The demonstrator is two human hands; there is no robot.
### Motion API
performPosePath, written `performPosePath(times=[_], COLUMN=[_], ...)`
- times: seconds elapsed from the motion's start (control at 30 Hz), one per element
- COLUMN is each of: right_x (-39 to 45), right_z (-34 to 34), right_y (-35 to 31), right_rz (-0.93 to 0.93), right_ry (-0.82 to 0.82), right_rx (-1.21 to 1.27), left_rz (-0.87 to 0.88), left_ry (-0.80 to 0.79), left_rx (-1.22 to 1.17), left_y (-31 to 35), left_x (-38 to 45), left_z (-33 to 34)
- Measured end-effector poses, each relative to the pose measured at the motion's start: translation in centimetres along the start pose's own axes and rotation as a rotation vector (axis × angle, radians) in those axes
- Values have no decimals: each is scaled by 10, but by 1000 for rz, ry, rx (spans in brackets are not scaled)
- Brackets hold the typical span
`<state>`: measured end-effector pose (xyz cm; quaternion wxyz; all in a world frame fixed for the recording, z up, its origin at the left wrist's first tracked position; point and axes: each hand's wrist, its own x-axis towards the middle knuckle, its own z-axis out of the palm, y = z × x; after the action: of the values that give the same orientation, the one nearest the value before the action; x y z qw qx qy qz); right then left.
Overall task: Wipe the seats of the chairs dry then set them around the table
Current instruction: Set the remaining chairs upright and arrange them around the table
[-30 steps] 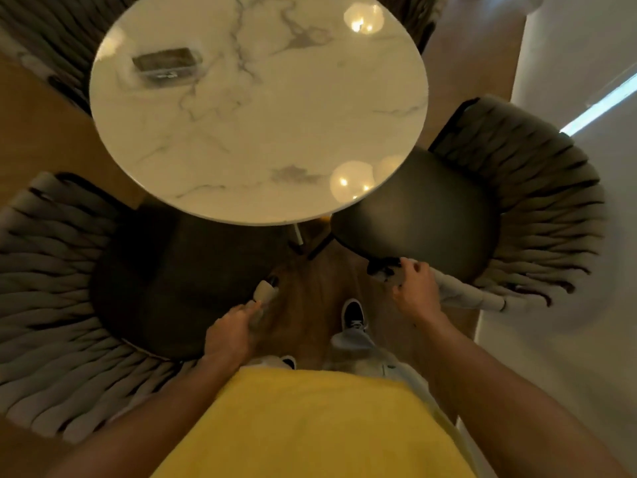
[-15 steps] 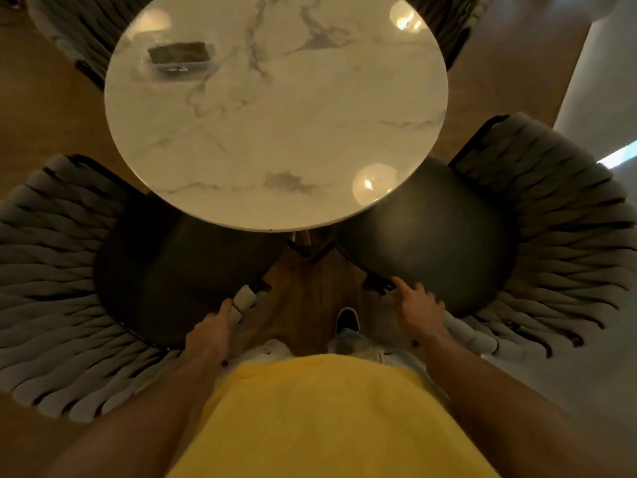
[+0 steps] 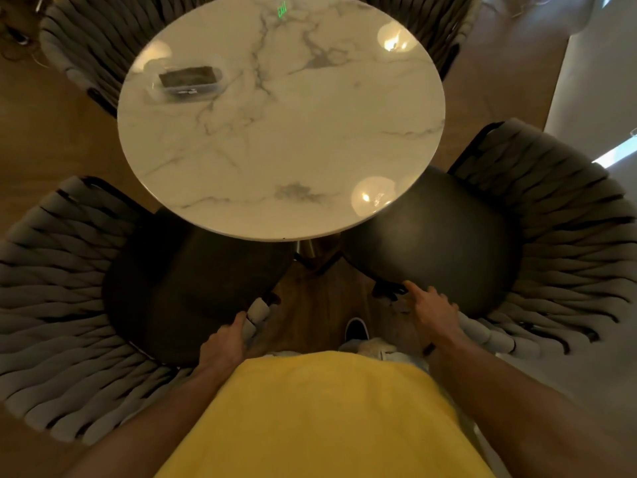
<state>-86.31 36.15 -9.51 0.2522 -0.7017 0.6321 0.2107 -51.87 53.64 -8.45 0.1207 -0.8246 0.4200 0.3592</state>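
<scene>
Left hand (image 3: 225, 343) is gripping the armrest end of the left chair (image 3: 69, 288); right hand (image 3: 432, 310) is resting, fingers loosely extended, on the right chair (image 3: 448, 257) seat's front rim. I'm judging both seats already tucked under the table (image 3: 275, 132) edge, wiping apparently finished. Floor between the chairs is leaving me only narrow room.

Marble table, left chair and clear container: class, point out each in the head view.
marble table (image 3: 293, 139), head view, bare centre of the top.
left chair (image 3: 193, 288), head view, dark seat.
clear container (image 3: 189, 81), head view, its dark contents.
</scene>
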Motion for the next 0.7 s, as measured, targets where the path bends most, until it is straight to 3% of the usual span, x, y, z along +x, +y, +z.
performPosePath(times=[0.7], right_x=[-2], right_z=[-4], right_y=[-3], right_rz=[-24], right_ry=[6], right_rx=[7], left_rz=[-49], left_ry=[-11], left_rx=[3], left_y=[11], left_x=[-5], left_z=[0])
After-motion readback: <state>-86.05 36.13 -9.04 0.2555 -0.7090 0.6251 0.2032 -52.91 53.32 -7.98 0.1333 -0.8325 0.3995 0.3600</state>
